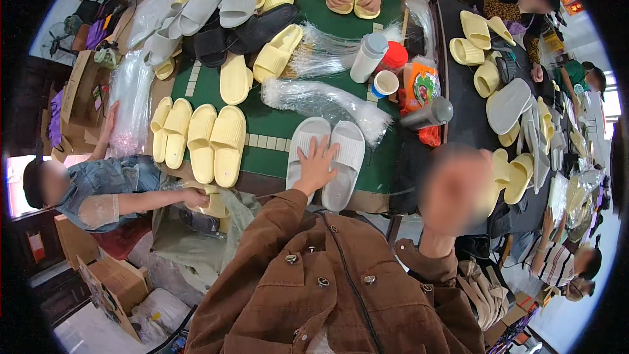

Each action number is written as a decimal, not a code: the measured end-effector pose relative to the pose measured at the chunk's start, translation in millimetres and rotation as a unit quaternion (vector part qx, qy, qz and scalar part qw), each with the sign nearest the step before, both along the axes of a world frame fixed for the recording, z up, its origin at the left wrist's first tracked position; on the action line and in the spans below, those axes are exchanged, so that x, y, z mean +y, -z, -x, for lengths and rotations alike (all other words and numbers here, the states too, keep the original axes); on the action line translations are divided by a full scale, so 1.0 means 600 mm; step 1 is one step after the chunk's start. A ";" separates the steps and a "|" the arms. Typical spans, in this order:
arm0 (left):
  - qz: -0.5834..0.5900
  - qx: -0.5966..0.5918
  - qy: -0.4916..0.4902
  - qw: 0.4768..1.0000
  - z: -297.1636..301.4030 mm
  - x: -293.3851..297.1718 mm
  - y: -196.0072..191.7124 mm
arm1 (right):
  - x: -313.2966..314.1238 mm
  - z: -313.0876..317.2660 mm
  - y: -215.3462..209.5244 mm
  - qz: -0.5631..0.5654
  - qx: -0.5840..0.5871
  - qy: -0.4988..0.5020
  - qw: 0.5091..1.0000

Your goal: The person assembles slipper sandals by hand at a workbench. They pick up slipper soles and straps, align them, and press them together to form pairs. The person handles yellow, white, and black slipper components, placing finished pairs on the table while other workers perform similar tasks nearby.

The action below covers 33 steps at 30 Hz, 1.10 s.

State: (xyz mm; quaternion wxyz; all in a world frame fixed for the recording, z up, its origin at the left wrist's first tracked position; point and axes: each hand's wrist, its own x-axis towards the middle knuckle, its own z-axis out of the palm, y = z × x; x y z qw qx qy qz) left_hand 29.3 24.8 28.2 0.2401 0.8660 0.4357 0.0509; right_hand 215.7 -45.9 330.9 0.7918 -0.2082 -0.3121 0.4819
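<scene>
A pair of grey slippers lies at the near edge of the table, toes away from me: a left slipper (300,139) and a right slipper (350,147). My left hand (318,165) rests across them with fingers spread, its fingertips touching both slippers without gripping. My right hand (454,190) is raised at the right, near the gap between two tables. A blur covers it, so its fingers and anything in them cannot be made out. Left of the grey pair stand yellow slippers (217,144) in pairs. Clear plastic bags (327,101) lie just beyond the grey pair.
A grey-white bottle (369,58), a red-lidded jar (394,56), a paper cup (384,83) and a dark tumbler (426,114) crowd the table's right side. Slippers heap at the far left. Co-workers sit around; one at the left reaches into a green sack (190,242).
</scene>
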 end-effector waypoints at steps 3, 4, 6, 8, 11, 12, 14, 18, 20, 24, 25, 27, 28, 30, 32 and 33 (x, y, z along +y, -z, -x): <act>0.012 -0.018 0.013 1.000 0.018 0.001 0.005 | 0.002 0.008 -0.032 -0.156 0.149 -0.001 0.976; 0.023 -0.021 0.022 0.999 0.017 0.006 0.005 | 0.004 0.003 -0.019 -0.116 0.118 0.028 0.986; 0.030 -0.020 0.028 0.999 0.025 0.007 0.005 | 0.021 -0.002 0.037 -0.005 0.080 0.076 0.994; 0.027 -0.024 0.033 0.999 0.029 0.005 0.001 | 0.051 0.000 0.109 0.163 0.076 0.098 0.979; 0.034 0.000 0.040 0.999 0.034 0.001 -0.009 | 0.058 -0.011 0.340 0.310 0.100 0.106 0.940; 0.032 0.010 0.044 0.998 0.031 0.000 -0.013 | 0.048 -0.011 0.399 0.383 0.122 0.128 0.907; 0.032 0.024 0.059 0.997 0.025 0.000 -0.025 | 0.016 -0.029 0.519 0.477 0.114 0.145 0.859; 0.006 0.033 0.061 0.998 0.031 -0.001 -0.032 | 0.018 -0.027 0.579 0.558 0.063 0.140 0.816; -0.003 0.037 0.058 0.998 0.029 -0.001 -0.036 | 0.036 -0.033 0.588 0.564 0.040 0.117 0.816; -0.008 0.045 0.047 0.998 0.025 -0.008 -0.045 | 0.067 -0.047 0.607 0.558 -0.010 0.108 0.823; -0.007 0.048 0.043 0.998 0.026 -0.012 -0.045 | 0.072 -0.051 0.613 0.554 -0.013 0.108 0.825; -0.018 0.039 0.047 0.998 0.027 -0.016 -0.041 | 0.080 -0.065 0.622 0.531 0.019 0.129 0.837; -0.023 0.038 0.046 0.998 0.030 -0.017 -0.040 | 0.087 -0.067 0.619 0.520 0.036 0.136 0.842; -0.006 0.022 0.041 0.999 0.032 -0.017 -0.038 | 0.097 -0.078 0.611 0.505 0.059 0.151 0.848; 0.001 0.013 0.030 0.999 0.031 -0.017 -0.037 | 0.105 -0.082 0.596 0.489 0.059 0.163 0.855; -0.002 0.012 0.022 1.000 0.027 -0.017 -0.036 | 0.105 -0.084 0.588 0.487 0.053 0.159 0.857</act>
